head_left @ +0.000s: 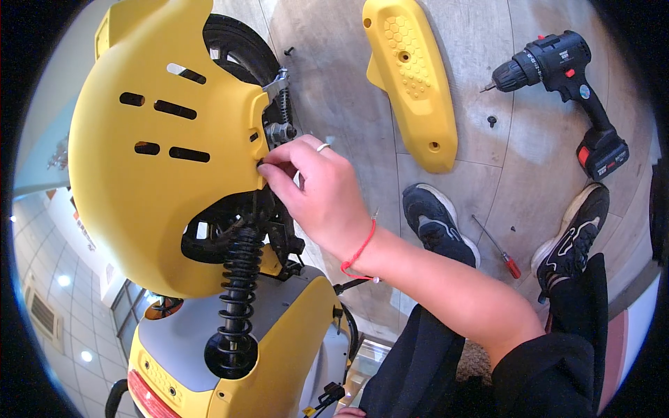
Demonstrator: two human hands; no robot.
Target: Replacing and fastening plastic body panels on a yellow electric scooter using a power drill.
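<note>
My right hand [317,184] pinched a likely screw [260,163] (start of fastening, I judged) at the yellow cover [139,209] alongside; next needed straight turning.

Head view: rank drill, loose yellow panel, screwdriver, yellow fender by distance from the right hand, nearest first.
1. Yellow fender: left, its edge right at the fingertips of the right hand.
2. Loose yellow panel: on the floor, up and right of the hand.
3. Screwdriver: on the floor between the shoes.
4. Drill: on the floor, far right.
</note>
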